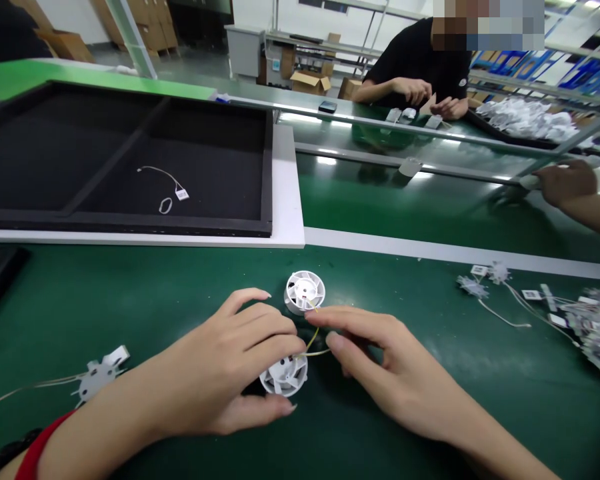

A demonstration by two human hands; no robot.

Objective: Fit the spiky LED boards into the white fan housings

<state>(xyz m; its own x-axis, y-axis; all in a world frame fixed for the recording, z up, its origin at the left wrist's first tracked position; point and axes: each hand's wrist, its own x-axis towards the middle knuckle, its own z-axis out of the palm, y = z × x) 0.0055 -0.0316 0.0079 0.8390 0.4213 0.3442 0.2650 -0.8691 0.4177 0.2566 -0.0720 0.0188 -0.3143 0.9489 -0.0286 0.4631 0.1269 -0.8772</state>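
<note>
My left hand [230, 363] curls over a small white round plastic fan part [285, 375] on the green mat, thumb and fingers gripping its edge. A thin yellowish wire [314, 337] runs from it toward a second white round fan part [305, 291] just beyond. My right hand [380, 367] lies beside them, fingers stretched out, the index fingertip touching the wire near the far part.
A flat white toothed piece with a wire [97, 377] lies at the near left. A large black tray [130, 160] holds one small wired tag [173, 195]. A pile of wired white parts [587, 327] lies right. Another person's hand [563, 181] and a seated worker [420, 70] are beyond.
</note>
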